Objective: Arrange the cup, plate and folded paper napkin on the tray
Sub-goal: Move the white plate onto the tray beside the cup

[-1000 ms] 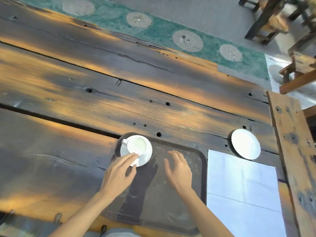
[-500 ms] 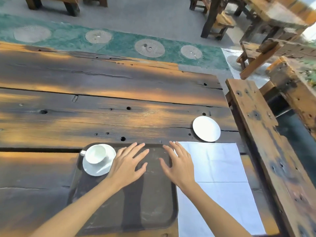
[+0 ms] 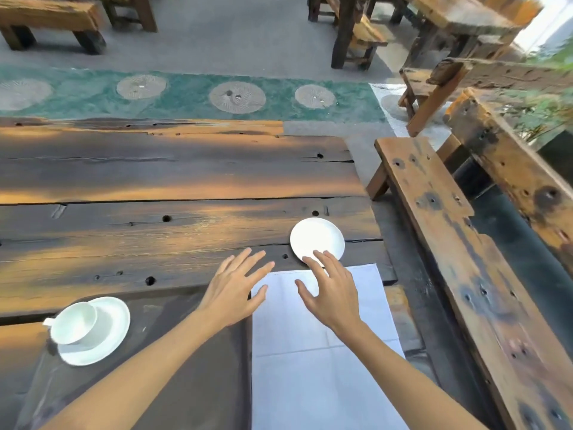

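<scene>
Reaching with both hands [image 3: 235,293] [image 3: 333,293] empty and spread — white ceramic cup [image 3: 74,322] sat on dark tray [image 3: 186,383]; round white plate [image 3: 317,240] at right fingertips, white paper napkin [image 3: 310,367] beneath, both off-tray.

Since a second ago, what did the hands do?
The left hand let go of the saucer under the cup and moved right. The right hand left the tray and reached over the napkin toward the plate. Both are open and empty. Cup, plate and napkin stayed put.

Left hand [image 3: 235,290] and right hand [image 3: 333,293] outstretched, fingers spread, palms down, empty
</scene>
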